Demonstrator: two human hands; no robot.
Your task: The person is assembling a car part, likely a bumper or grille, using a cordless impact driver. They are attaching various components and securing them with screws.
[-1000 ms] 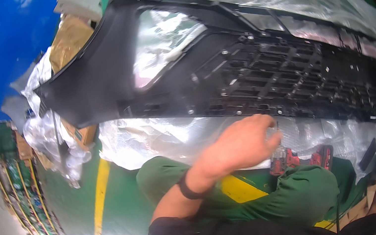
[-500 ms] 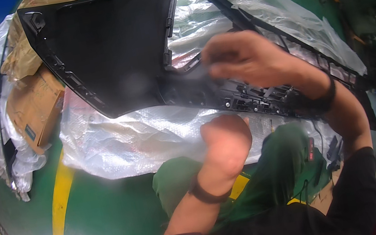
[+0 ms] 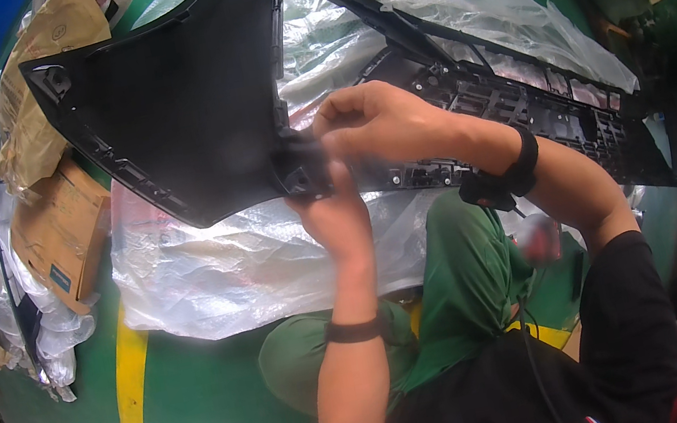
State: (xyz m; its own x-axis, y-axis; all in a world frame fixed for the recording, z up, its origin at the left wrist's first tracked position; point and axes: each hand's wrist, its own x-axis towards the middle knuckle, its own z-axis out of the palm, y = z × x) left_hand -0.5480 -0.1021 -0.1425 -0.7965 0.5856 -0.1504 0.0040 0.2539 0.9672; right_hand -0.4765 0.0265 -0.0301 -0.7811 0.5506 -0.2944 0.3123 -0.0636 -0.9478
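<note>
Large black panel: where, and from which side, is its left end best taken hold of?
Probably by the lower-left rim of the large black panel, coming from the picture's left and pinching above and below. That rim is a thin, uncovered edge, whereas the broad face beside it looks smooth, with little to pinch. Room underneath cannot be seen.

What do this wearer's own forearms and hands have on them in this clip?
The left hand and right hand are ungloved. The left wrist carries a plain, narrow dark band; the right has a wider black strap with a chunky dark piece on it. Black short sleeves leave both forearms bare.
</note>
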